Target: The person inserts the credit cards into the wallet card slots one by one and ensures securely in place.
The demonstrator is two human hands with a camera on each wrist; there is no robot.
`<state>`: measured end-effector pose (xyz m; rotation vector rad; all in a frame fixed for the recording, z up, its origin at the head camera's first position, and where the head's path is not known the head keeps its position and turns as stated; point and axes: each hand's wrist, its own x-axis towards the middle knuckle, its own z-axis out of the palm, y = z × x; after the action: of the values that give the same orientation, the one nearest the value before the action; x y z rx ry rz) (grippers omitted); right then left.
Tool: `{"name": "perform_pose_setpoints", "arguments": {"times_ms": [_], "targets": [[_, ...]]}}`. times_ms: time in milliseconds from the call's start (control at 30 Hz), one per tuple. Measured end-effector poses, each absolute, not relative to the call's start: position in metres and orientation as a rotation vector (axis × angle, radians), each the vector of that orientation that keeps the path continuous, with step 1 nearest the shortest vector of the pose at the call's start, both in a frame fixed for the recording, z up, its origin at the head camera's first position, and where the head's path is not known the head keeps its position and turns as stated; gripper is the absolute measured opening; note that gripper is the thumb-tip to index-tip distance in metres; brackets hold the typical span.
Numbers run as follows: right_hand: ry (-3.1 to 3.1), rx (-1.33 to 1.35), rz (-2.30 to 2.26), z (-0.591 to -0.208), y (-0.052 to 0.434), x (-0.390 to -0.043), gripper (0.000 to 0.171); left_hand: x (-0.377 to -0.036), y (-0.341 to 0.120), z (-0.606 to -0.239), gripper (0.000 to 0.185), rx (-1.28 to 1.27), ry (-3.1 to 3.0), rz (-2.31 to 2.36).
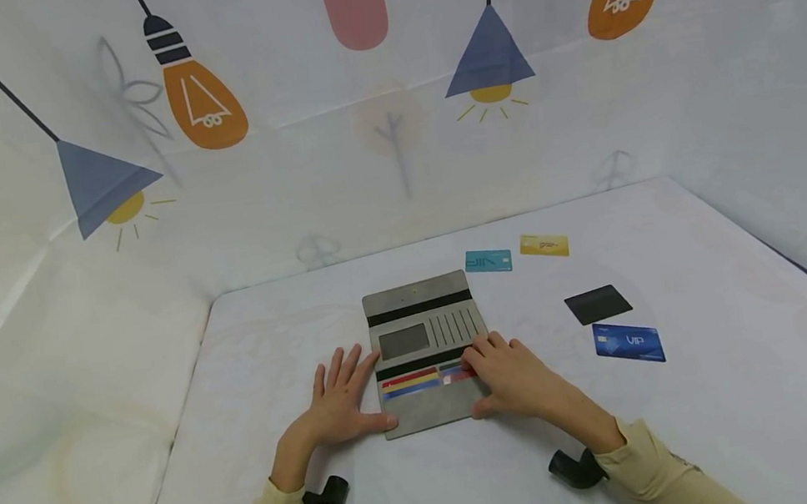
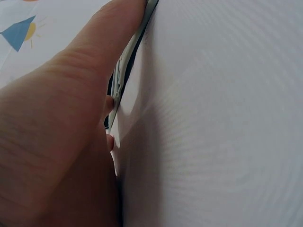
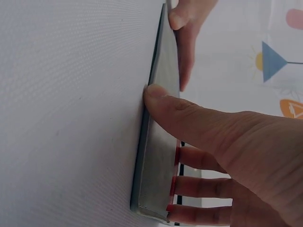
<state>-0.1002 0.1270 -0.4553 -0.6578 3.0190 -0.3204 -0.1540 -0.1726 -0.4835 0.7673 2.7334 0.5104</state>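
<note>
We saw the left hand flat beside the wallet, thumb touching its edge, and the right hand pressing its cards (fingers nearly straight).

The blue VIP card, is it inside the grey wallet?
No, the blue VIP card lies on the table, apart from the grey wallet and just below a black card.

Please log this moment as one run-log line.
left hand flat beside wallet | right hand fingers on wallet's cards | four cards loose on table
</note>
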Motion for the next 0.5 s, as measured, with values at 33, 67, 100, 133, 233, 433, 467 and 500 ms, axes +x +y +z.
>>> {"name": "perform_pose_setpoints", "arguments": {"times_ms": [33,67,100,133,233,433,467,500], "targets": [[3.021,-0.661,-0.317,-0.4552,0.1271,-0.1001,0.058,-0.1539,-0.1725,-0.4832,0.104,0.768,2.734,0.514],[3.024,-0.666,-0.311,-0.4551,0.1271,-0.1,0.057,-0.1539,-0.1723,-0.4829,0.104,0.768,2.733,0.515],[3.027,-0.669,-0.301,-0.455,0.1272,-0.0999,0.057,-0.1539,-0.1721,-0.4828,0.104,0.767,2.733,0.515],[3.031,-0.671,-0.295,-0.455,0.1273,-0.0998,0.057,-0.1539,-0.1721,-0.4827,0.104,0.769,2.733,0.518],[3.036,-0.674,-0.281,-0.4547,0.1274,-0.0997,0.056,-0.154,-0.1721,-0.4824,0.104,0.77,2.734,0.517],[3.006,-0.662,-0.334,-0.4552,0.1289,-0.1,0.054,-0.1536,-0.1731,-0.4834,0.104,0.784,2.735,0.535],[2.997,-0.659,-0.349,-0.4555,0.1296,-0.1004,0.054,-0.1533,-0.1732,-0.4834,0.105,0.788,2.737,0.543],[2.988,-0.653,-0.364,-0.4557,0.1302,-0.1006,0.054,-0.1532,-0.1732,-0.4835,0.105,0.79,2.737,0.543]]}}
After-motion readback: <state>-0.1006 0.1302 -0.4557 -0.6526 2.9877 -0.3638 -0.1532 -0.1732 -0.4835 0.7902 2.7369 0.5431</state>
